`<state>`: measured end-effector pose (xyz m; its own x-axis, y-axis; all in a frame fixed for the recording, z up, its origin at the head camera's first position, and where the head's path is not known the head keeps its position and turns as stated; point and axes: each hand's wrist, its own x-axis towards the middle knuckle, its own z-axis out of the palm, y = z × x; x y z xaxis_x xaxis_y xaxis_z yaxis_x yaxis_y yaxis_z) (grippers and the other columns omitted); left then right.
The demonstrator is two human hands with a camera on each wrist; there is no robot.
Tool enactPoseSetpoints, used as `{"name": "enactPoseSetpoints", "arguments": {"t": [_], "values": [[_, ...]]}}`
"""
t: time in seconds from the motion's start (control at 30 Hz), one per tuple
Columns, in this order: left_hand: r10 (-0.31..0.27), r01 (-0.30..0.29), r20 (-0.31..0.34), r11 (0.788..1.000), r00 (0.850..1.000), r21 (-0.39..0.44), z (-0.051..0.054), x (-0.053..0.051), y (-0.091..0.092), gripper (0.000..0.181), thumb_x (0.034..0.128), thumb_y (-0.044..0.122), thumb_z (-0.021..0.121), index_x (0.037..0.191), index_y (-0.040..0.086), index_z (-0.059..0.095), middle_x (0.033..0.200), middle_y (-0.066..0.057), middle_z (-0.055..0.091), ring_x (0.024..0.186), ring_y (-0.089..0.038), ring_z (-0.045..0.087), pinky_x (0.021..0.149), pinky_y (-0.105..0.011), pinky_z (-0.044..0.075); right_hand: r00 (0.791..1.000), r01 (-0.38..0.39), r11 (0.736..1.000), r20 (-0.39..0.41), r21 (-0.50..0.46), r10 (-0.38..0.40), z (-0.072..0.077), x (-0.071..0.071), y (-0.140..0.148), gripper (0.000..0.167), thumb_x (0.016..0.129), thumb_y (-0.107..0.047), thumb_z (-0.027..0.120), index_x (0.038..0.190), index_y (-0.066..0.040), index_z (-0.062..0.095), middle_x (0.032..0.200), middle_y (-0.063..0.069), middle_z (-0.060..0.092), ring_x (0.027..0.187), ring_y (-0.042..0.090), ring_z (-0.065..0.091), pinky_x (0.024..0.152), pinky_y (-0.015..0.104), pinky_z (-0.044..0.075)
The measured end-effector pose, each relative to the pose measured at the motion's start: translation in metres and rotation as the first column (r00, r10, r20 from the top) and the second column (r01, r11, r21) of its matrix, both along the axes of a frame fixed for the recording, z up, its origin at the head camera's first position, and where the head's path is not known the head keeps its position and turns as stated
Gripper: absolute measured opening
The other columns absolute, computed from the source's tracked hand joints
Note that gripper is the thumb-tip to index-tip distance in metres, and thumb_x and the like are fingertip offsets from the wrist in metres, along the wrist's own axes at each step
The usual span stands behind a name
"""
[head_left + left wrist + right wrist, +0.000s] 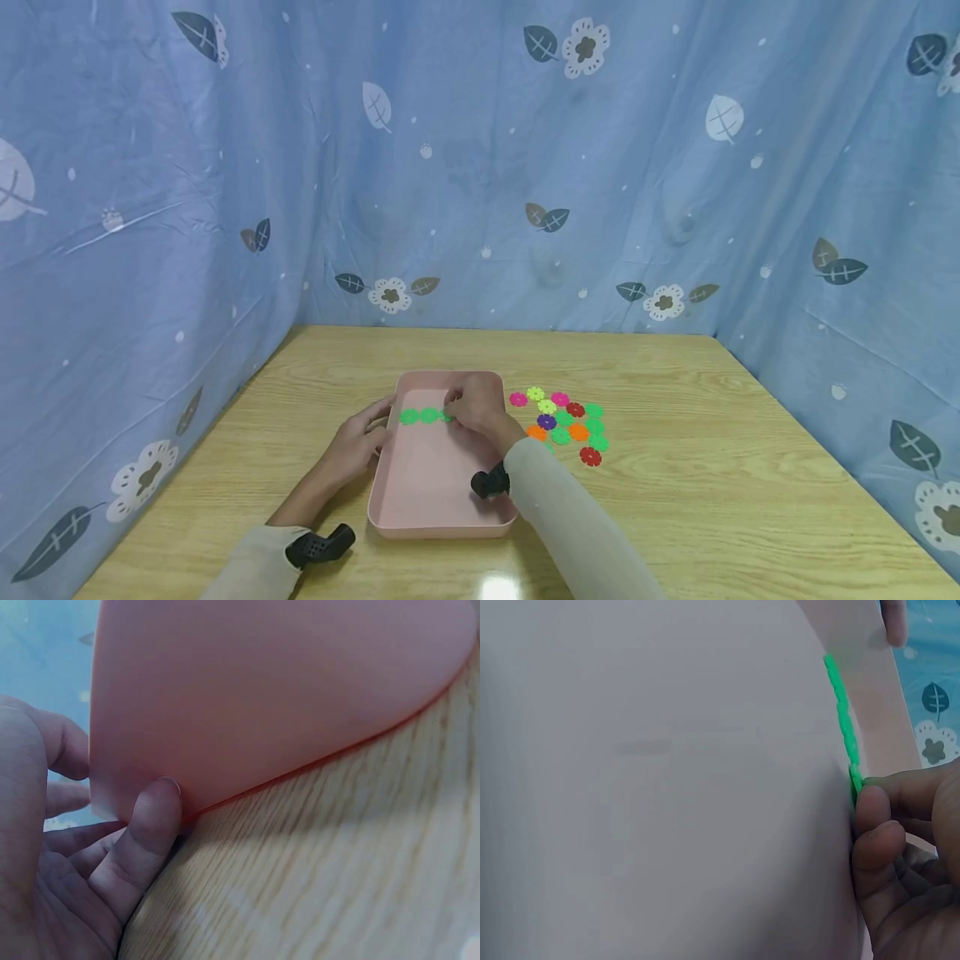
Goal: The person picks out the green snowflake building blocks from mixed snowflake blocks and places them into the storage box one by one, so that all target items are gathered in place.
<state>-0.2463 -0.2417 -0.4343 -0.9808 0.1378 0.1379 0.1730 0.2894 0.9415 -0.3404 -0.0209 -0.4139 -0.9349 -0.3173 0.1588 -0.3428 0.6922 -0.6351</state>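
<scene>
Blue fabric curtain [465, 192], softly creased, hanging beyond left hand [363, 437] and right hand [477, 403], also off to either side of them; print of white flowers with brown centres, pale leaves, dark leaves. Wood-grain tabletop [712, 467] below hands, widest stretch right of right hand; bright glare patch [498, 587] on it, nearer wearer than hands.

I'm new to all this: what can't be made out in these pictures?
- Head view: the green disc at the fingers is partly covered by the right hand.
- Head view: another green disc, on the table, is partly hidden by the right sleeve.
- Left wrist view: the inside of the pink tray is hidden by its outer wall.
- Right wrist view: the picture's edge cuts off the right hand.
</scene>
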Motion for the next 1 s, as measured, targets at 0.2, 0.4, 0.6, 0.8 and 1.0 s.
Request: {"name": "enactPoseSetpoints", "arguments": {"t": [0.2, 0.4, 0.6, 0.8, 1.0], "values": [[-0.014, 0.014, -0.002, 1.000, 1.000, 0.000, -0.001, -0.002, -0.001, 0.062, 0.0980, 0.006, 0.044, 0.158, 0.004, 0.032, 0.154, -0.029, 0.039, 0.086, -0.028, 0.070, 0.063, -0.037, 0.060, 1.000, 0.013, 0.999, -0.011, 0.049, -0.013, 0.005, 0.001, 0.001, 0.015, 0.086, -0.017, 0.076, 0.071, -0.020, 0.075, 0.050, -0.010, 0.062, 0.048, 0.007, 0.063, 0.057, 0.023, 0.051], [0.002, -0.002, 0.005, 1.000, 1.000, -0.008, -0.003, -0.003, 0.000, 0.062, 0.0972, 0.006, 0.043, 0.158, 0.007, 0.033, 0.153, -0.026, 0.041, 0.084, -0.025, 0.070, 0.064, -0.036, 0.061, 0.997, -0.033, 0.999, 0.069, 0.019, 0.032, 0.013, 0.004, 0.003, 0.010, 0.089, -0.017, 0.072, 0.080, -0.015, 0.070, 0.055, -0.004, 0.066, 0.049, 0.012, 0.065, 0.054, 0.027, 0.054], [0.002, -0.002, 0.006, 1.000, 1.000, 0.000, -0.004, -0.004, 0.000, 0.063, 0.0964, 0.005, 0.043, 0.159, 0.008, 0.033, 0.153, -0.026, 0.042, 0.084, -0.026, 0.070, 0.063, -0.036, 0.060, 0.990, -0.119, 0.993, 0.076, -0.013, 0.119, 0.023, 0.003, 0.011, 0.010, 0.094, -0.015, 0.069, 0.098, -0.007, 0.072, 0.075, 0.002, 0.069, 0.057, 0.015, 0.069, 0.067, 0.029, 0.056], [0.006, -0.006, 0.009, 1.000, 1.000, -0.005, -0.003, -0.003, 0.000, 0.062, 0.0969, 0.005, 0.043, 0.158, 0.008, 0.033, 0.153, -0.026, 0.042, 0.085, -0.026, 0.070, 0.064, -0.036, 0.060, 0.982, -0.136, 0.986, 0.118, -0.101, 0.148, 0.036, 0.002, 0.024, 0.024, 0.097, -0.010, 0.065, 0.117, 0.004, 0.068, 0.093, 0.009, 0.068, 0.068, 0.025, 0.073, 0.067, 0.032, 0.058], [0.014, -0.014, 0.005, 1.000, 1.000, -0.015, -0.002, -0.002, 0.001, 0.062, 0.0975, 0.006, 0.043, 0.159, 0.007, 0.032, 0.154, -0.026, 0.041, 0.090, -0.026, 0.070, 0.066, -0.036, 0.060, 0.991, -0.114, 0.989, 0.058, -0.091, 0.120, 0.045, 0.002, 0.045, 0.019, 0.095, -0.008, 0.066, 0.110, 0.004, 0.069, 0.097, 0.012, 0.070, 0.075, 0.032, 0.072, 0.064, 0.031, 0.059]]}}
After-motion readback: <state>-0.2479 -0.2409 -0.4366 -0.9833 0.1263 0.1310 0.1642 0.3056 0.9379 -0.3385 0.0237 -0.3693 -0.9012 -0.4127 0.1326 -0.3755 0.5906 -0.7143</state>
